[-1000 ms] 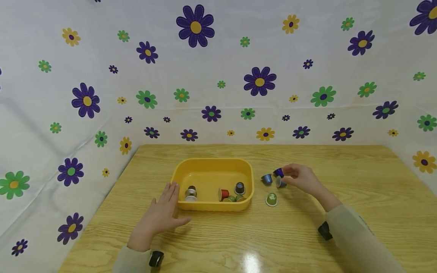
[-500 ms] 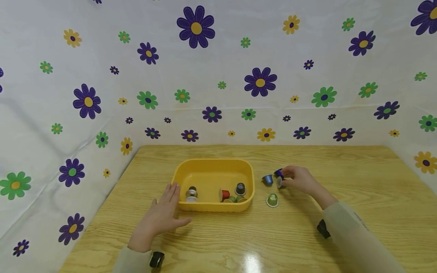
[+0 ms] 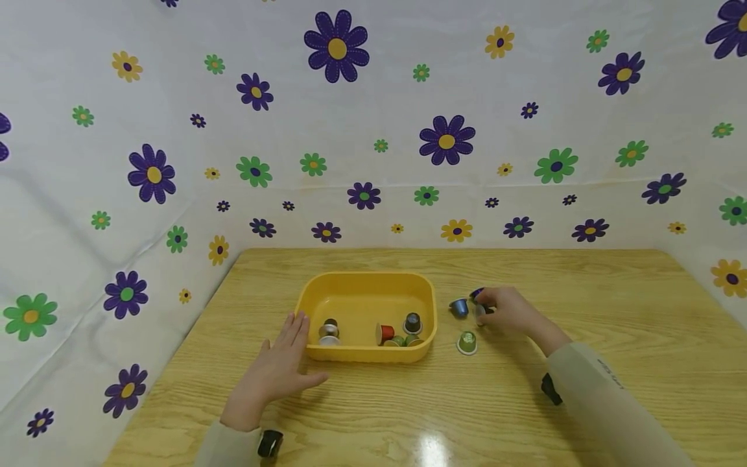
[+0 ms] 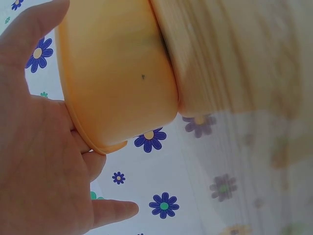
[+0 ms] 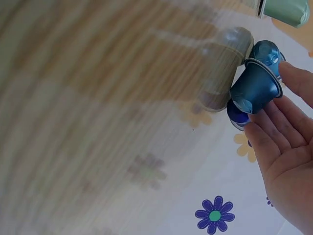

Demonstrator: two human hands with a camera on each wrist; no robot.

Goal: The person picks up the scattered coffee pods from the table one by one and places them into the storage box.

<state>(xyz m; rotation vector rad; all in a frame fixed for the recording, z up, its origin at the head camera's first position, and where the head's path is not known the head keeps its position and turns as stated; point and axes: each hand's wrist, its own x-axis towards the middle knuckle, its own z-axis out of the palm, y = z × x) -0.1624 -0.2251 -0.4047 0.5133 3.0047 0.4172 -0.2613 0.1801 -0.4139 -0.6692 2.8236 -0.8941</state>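
Note:
My left hand [image 3: 277, 366] rests on the left end of the yellow tray [image 3: 364, 355], its fingers straight against the rim and the thumb spread away. In the left wrist view the tray's outer wall [image 4: 117, 73] shows beside the palm. My right hand [image 3: 513, 310] pinches a blue coffee capsule [image 5: 254, 85] between thumb and fingers, close over the table. The capsule lies tilted, its rim toward the thumb. Right by it are a dark blue capsule [image 5: 237, 113], partly covered by the fingers, and a lighter blue capsule [image 3: 460, 307]. Nearer me stands a green capsule [image 3: 467, 342].
Inside the tray, a red capsule [image 3: 385, 334], a dark capsule [image 3: 412, 322] and green ones [image 3: 398, 341] lie at the right, with silvery capsules [image 3: 329, 332] at the left. Behind the wooden table [image 3: 373, 415] hangs a flowered cloth [image 3: 373, 104].
My right hand has lowered slightly and its fingers have closed in on the blue capsule, covering more of it and the dark blue one. The left hand stays at the tray.

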